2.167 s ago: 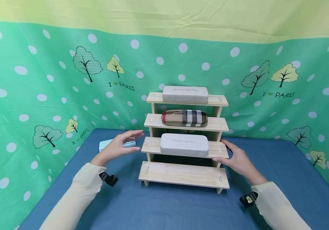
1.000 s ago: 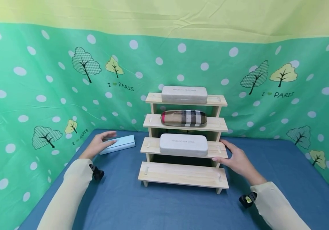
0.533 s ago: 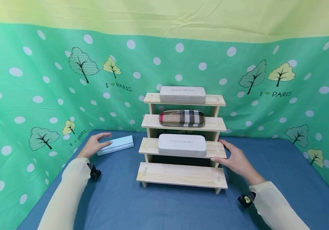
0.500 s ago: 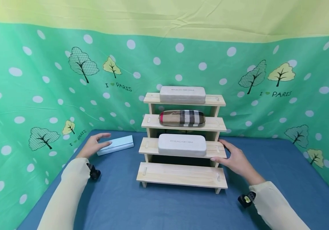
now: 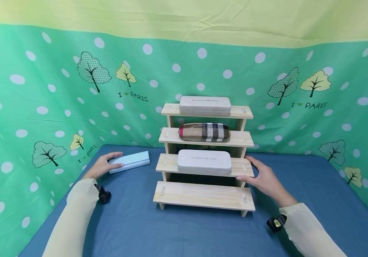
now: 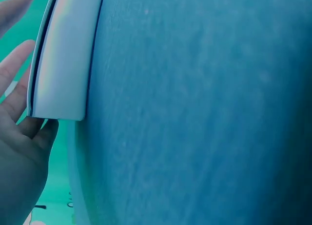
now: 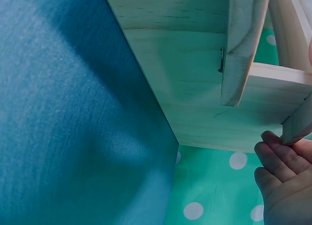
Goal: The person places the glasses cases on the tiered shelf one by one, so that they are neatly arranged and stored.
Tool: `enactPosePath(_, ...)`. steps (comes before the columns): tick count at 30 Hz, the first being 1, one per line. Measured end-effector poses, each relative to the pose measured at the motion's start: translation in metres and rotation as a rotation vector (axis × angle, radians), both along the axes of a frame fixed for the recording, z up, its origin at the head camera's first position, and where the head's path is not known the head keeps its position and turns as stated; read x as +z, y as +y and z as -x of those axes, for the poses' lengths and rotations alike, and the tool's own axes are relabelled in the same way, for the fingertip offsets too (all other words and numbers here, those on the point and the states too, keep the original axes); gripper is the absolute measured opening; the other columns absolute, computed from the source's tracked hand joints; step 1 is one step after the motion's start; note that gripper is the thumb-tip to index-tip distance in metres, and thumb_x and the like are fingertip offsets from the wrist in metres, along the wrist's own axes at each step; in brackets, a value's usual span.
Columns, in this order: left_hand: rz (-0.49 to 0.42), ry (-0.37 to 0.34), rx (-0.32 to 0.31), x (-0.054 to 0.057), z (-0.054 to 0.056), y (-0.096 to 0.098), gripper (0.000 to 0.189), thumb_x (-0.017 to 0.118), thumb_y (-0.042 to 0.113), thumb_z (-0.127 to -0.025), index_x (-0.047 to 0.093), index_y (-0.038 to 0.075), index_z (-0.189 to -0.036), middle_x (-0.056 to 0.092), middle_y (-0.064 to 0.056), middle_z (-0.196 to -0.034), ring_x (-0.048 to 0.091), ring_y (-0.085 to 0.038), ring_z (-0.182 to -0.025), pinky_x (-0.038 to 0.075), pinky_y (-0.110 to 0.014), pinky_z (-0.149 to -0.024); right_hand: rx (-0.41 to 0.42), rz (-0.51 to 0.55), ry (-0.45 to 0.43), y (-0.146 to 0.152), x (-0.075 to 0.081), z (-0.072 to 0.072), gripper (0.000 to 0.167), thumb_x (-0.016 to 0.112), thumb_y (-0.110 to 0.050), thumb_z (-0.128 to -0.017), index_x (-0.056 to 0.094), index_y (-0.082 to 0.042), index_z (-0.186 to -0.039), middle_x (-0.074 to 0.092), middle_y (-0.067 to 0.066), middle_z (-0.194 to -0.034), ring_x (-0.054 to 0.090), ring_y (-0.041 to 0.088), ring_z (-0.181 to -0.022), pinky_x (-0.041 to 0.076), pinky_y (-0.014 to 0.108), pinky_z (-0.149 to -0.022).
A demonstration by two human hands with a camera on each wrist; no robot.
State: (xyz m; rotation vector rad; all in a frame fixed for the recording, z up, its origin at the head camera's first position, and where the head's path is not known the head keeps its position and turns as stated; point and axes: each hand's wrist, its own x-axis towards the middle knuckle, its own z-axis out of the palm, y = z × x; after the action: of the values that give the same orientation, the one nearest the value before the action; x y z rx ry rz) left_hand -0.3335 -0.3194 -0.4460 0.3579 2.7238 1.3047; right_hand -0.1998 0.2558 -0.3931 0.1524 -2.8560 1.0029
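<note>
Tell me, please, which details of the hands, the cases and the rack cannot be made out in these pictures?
- Lettering on the white case: head view, too small.
- Left hand fingertips: hidden behind the light blue case; left wrist view cuts them off.
- Right hand fingers: behind the wooden rack.

Tabletop: covered in a plain blue cloth, with a green dotted backdrop behind and to both sides. Standing directly on it, centre rear, is a four-tier wooden stepped shelf of pale unfinished wood. Its lowest tier is bare. The second tier carries a white glasses case, lying flat and centred. The third tier carries a plaid glasses case (tan, black and white check, red at its left end). The top tier carries a second white case, also flat. To the left of the shelf, apart from it, a light blue case lies flat on the cloth near the backdrop, angled slightly.
</note>
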Motion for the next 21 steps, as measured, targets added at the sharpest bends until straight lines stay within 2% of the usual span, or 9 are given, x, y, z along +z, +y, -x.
enactPosePath(5,-0.022,-0.042,0.023,-0.0032,0.0009,-0.0008,0.076,0.072,0.04,-0.082,0.041,0.006,-0.142,0.034,-0.02,-0.147,0.027,-0.04,-0.135,0.024,-0.057,-0.104,0.008,0.01,0.008,-0.0004,-0.0023,0.0006,0.093,0.073,-0.048,-0.078,0.031,0.002,-0.145,0.039,0.028,-0.14,0.036,0.046,-0.127,0.034,0.06,-0.095)
enactPosePath(13,0.03,-0.095,0.026,-0.0084,0.0046,-0.0031,0.077,0.074,0.037,-0.08,0.04,0.01,-0.144,0.027,-0.024,-0.149,0.029,-0.041,-0.131,0.026,-0.057,-0.1,0.007,0.013,0.004,-0.0015,-0.0026,0.001,0.094,0.073,-0.048,-0.077,0.031,0.002,-0.145,0.038,0.028,-0.141,0.036,0.046,-0.128,0.034,0.06,-0.096)
enactPosePath(21,0.05,-0.087,-0.011,-0.0095,0.008,-0.0028,0.081,0.077,0.028,-0.077,0.038,0.007,-0.144,0.03,-0.026,-0.145,0.034,-0.039,-0.123,0.03,-0.053,-0.096,-0.003,0.005,-0.001,-0.0001,-0.0006,0.0007,0.094,0.073,-0.046,-0.078,0.03,0.004,-0.145,0.037,0.03,-0.141,0.035,0.047,-0.128,0.033,0.061,-0.097)
